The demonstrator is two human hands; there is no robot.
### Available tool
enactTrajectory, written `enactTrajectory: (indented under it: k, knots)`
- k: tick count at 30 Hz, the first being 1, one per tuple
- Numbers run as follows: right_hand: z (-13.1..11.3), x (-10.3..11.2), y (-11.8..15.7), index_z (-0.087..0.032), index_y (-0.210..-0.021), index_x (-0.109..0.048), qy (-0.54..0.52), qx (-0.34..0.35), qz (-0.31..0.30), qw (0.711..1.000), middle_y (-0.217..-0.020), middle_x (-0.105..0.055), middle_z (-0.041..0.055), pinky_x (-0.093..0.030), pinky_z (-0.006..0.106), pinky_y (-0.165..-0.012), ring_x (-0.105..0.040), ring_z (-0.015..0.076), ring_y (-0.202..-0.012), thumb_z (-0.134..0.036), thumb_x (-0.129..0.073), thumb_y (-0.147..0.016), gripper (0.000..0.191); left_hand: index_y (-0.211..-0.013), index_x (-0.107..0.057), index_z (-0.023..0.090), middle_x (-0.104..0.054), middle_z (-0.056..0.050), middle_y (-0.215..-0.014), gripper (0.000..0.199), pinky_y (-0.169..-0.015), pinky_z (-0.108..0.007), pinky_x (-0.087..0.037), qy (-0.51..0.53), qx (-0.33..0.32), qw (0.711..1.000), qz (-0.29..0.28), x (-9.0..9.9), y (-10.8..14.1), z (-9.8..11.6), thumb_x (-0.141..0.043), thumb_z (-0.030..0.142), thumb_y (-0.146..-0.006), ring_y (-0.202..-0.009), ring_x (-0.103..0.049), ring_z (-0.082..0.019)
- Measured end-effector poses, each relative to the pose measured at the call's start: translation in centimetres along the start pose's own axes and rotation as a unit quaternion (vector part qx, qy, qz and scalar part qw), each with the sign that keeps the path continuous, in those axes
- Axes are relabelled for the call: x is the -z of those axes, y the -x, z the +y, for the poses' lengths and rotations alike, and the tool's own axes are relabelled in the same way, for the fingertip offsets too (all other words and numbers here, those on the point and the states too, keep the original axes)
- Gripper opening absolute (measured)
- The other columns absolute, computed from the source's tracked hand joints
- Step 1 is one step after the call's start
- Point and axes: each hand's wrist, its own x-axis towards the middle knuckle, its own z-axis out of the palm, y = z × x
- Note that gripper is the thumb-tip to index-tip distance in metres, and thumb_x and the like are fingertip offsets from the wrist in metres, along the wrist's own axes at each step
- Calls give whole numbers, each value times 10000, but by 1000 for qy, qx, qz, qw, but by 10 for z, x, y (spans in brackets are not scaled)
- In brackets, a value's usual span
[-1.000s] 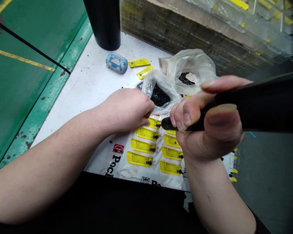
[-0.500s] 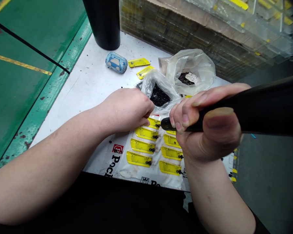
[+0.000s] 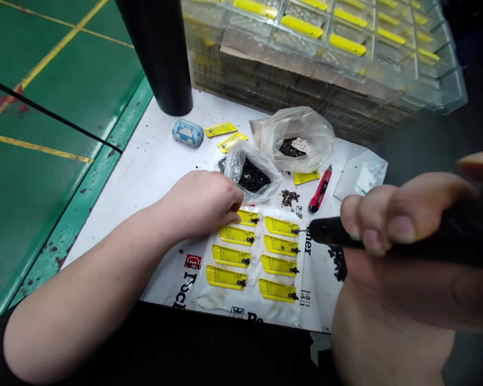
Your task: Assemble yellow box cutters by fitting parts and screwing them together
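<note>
My right hand (image 3: 402, 230) is wrapped round a black electric screwdriver (image 3: 332, 230). Its thin bit points left, at the small black fitting on the end of the top right yellow plastic part (image 3: 279, 226). Several such parts lie in two columns on a white printed bag, each with a black fitting at its right end. My left hand (image 3: 209, 201) has its fingers closed at the left end of the top left yellow plastic part (image 3: 248, 217), partly covering it. Just beyond that hand, an open clear bag (image 3: 233, 166) holds tiny black pieces (image 3: 254, 177).
A second plastic bag (image 3: 322, 128) with dark pieces stands behind. A red utility knife (image 3: 321, 188), loose black bits (image 3: 290, 198) and a blue patterned case (image 3: 188, 133) lie on the white table. Stacked clear trays (image 3: 257, 59) and a black cylinder (image 3: 161, 59) stand at the back.
My right hand and the screwdriver have moved right, from the top left part to the top right one. My left hand stays at the top left part. The camera view has shifted.
</note>
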Motion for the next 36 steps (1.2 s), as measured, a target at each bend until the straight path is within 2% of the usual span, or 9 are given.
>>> enactTrajectory:
  k: [4, 6, 9, 12, 15, 18, 23, 32, 36]
  knots:
    - [11, 28, -2, -254, -1073, -822, -51, 0, -54, 997, -617, -638, -31, -388, 344, -433, -473, 151, -454, -536, -974, -754, 452, -861, -799, 256, -778, 18, -904, 112, -633, -338, -365, 2, -16, 1000, 5, 1, 5, 0, -853, 345, -902, -768, -676, -197]
    - [17, 33, -3, -243, -1079, -824, -67, -19, -46, 996, -636, -667, -22, -422, 335, -478, -510, 151, -480, -486, -974, -772, 420, -872, -792, 246, -764, 15, -889, 148, -632, -335, -386, 14, -28, 999, 23, 2, 7, 0, -845, 371, -931, -759, -676, -190]
    - [17, 35, -2, -233, -1100, -817, -81, -18, -29, 996, -659, -676, -22, -451, 322, -518, -530, 140, -508, -465, -974, -793, 416, -979, -808, 230, -765, -20, -936, 240, -704, -342, -474, 40, -34, 991, 126, 1, 8, 0, -733, 450, -1039, -835, -687, -203]
    - [12, 34, 0, -238, -1106, -809, -83, -20, -16, 996, -675, -671, -26, -461, 314, -521, -551, 139, -528, -467, -963, -807, 407, -1086, -836, 218, -791, -82, -1139, 341, -896, -418, -544, 24, -33, 976, 215, -3, 4, 2, -684, 523, -1064, -1026, -665, -270]
    - [11, 35, 4, -238, -1121, -800, -71, -36, 2, 997, -708, -680, -19, -482, 330, -559, -594, 153, -575, -466, -949, -824, 403, -1089, -855, 220, -779, -93, -1312, 382, -958, -476, -546, -3, -35, 983, 179, -9, -2, 5, -678, 556, -1057, -1086, -640, -306]
    - [14, 36, 10, -241, -1172, -786, -62, -45, -3, 997, -754, -695, -9, -502, 358, -631, -623, 168, -640, -490, -931, -849, 433, -1219, -838, 195, -762, -115, -1389, 441, -982, -511, -547, -34, -17, 988, 149, -14, -6, 8, -679, 570, -1051, -1125, -635, -332]
    - [19, 37, 19, -258, -1260, -758, -47, -40, -34, 998, -811, -693, -1, -495, 358, -651, -608, 166, -676, -485, -871, -918, 426, -1365, -785, 158, -740, -149, -1451, 493, -1032, -565, -562, -29, -14, 984, 173, -14, -5, 10, -674, 531, -1061, -1168, -641, -354]
    - [11, 30, 21, -255, -1244, -771, -62, -26, -39, 997, -778, -689, -4, -494, 370, -647, -631, 179, -676, -464, -880, -913, 407, -1321, -801, 168, -792, -146, -1290, 350, -971, -532, -612, 16, -47, 970, 238, -10, -3, 8, -647, 375, -1084, -1119, -685, -328]
    - [7, 23, 20, -278, -1193, -782, -90, -22, -29, 995, -712, -649, -21, -487, 359, -569, -582, 164, -585, -488, -900, -878, 396, -1181, -811, 176, -839, -88, -1115, 226, -901, -410, -620, 97, -90, 948, 289, -8, -1, 11, -614, 185, -1072, -1011, -719, -242]
